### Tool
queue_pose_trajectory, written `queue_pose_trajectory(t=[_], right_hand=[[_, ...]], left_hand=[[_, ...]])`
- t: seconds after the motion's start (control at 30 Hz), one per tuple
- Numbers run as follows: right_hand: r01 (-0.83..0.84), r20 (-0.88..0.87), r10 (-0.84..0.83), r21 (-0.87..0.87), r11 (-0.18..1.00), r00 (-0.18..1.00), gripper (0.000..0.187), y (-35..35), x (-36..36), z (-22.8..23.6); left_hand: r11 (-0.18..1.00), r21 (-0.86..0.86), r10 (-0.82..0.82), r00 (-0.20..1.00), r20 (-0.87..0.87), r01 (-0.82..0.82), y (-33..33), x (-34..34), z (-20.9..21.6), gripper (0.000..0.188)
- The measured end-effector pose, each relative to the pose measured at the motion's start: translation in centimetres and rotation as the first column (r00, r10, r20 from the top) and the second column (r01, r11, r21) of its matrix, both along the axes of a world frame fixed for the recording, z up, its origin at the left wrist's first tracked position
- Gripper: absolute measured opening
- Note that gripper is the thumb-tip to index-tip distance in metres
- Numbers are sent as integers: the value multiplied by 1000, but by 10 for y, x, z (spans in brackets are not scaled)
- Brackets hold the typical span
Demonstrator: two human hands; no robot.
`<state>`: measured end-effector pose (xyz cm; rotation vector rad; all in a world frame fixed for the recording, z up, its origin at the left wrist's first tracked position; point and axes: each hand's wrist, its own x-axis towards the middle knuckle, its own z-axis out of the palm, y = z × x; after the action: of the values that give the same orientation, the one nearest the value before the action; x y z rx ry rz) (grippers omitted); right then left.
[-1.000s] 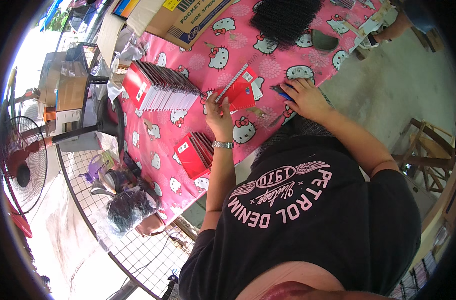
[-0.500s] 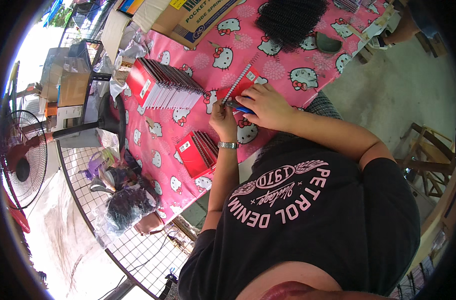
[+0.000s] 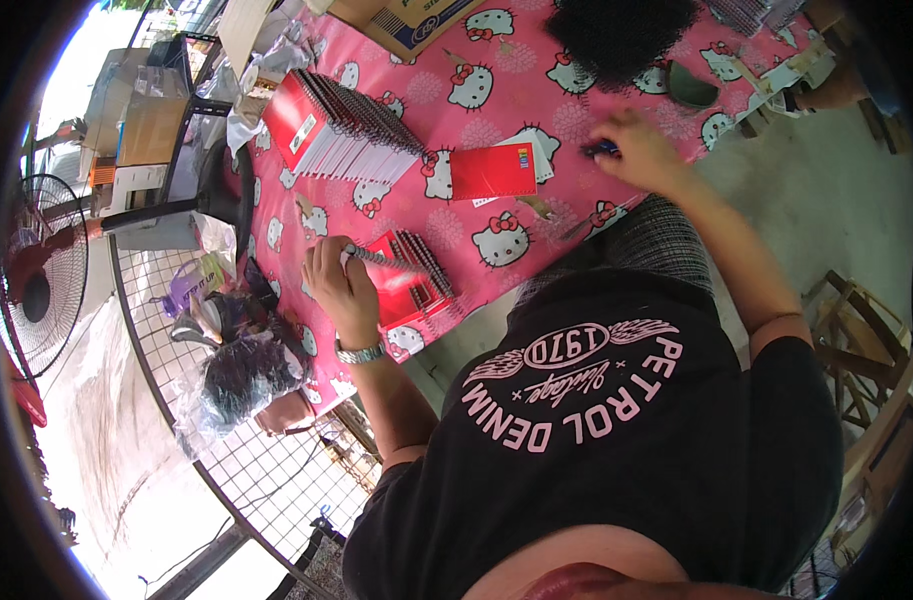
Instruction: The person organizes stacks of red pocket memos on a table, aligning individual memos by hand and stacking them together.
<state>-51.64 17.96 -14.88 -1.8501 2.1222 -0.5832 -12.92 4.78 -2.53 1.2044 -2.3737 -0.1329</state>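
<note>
At the left, my left hand (image 3: 340, 290) is closed on the end of a spiral-bound notebook (image 3: 388, 262), seen nearly edge-on with its grey coil up. It is over a low stack of red spiral notebooks (image 3: 401, 300); whether they touch, I cannot tell. My right hand (image 3: 638, 152) is raised over the right side of the table, its fingers curled round blue-handled pliers (image 3: 602, 148) that show only in part. Between the hands lies a red cover (image 3: 493, 172) with punched holes along its near edge and white sheets partly under it.
A tall stack of red spiral notebooks (image 3: 341, 130) stands at the back left. A heap of black coils (image 3: 621, 38) and a dark green curved piece (image 3: 692, 88) lie at the far right. A cardboard box (image 3: 406, 25) stands at the back. The pink patterned tablecloth (image 3: 456, 262) covers the table.
My hands have moved apart: the left went left with the notebook to the low stack, the right went right and away with the pliers. The red cover between them is now uncovered.
</note>
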Motion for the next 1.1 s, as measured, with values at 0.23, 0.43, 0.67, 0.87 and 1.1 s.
queue_pose_trajectory(t=[0.23, 0.43, 0.67, 0.87, 1.1], right_hand=[[289, -226, -389, -375, 881, 893, 31, -89, -58, 5], [291, -319, -336, -181, 939, 886, 24, -112, -75, -21], [240, -181, -361, -474, 847, 915, 24, -102, -79, 16], [444, 404, -273, -430, 786, 873, 33, -69, -46, 48], [-53, 926, -149, 178, 983, 348, 51, -14, 89, -43]], left_hand=[[990, -24, 139, 967, 215, -137, -16, 16, -94, 33], [924, 178, -364, 922, 130, 339, 5, -90, -100, 50], [790, 309, -610, 728, 312, 530, -27, -137, -115, 84], [862, 307, -496, 792, 356, 402, 0, -124, -118, 86], [994, 109, -13, 959, 283, -19, 60, -116, -143, 81]])
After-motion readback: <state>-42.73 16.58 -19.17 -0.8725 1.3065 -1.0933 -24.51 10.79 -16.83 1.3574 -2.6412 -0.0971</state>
